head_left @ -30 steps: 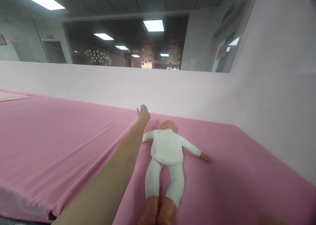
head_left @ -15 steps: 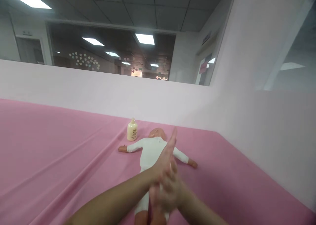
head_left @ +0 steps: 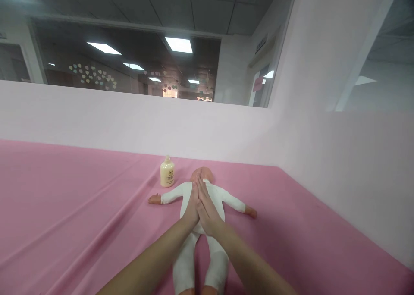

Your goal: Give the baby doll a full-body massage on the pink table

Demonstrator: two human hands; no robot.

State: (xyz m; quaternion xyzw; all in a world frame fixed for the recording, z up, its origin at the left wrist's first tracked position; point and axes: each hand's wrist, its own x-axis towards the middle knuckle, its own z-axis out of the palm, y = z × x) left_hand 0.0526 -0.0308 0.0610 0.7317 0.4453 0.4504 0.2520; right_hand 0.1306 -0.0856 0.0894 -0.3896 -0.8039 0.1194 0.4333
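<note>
Palm to palm, my left hand (head_left: 191, 206) and my right hand (head_left: 208, 211) press together above the doll's chest, fingers stretched out and pointing away from me. Neither one holds an object. Beneath them a baby doll (head_left: 184, 265) in a white suit lies with its arms spread and its head toward the wall. My hands hide the middle of its chest and part of its head. A cream-coloured bottle (head_left: 167, 173) with dark print stands upright beside the doll's head, on the left.
The doll and bottle rest on a pink cloth (head_left: 80, 191) with long folds at the left. Behind it rises a white wall (head_left: 129, 122) with a wide window (head_left: 129, 58) above. Another wall (head_left: 339, 157) borders the right side.
My hands, blurred and offset against each other before, are now lined up flat together and further left over the doll's chest. The camera view has shifted slightly.
</note>
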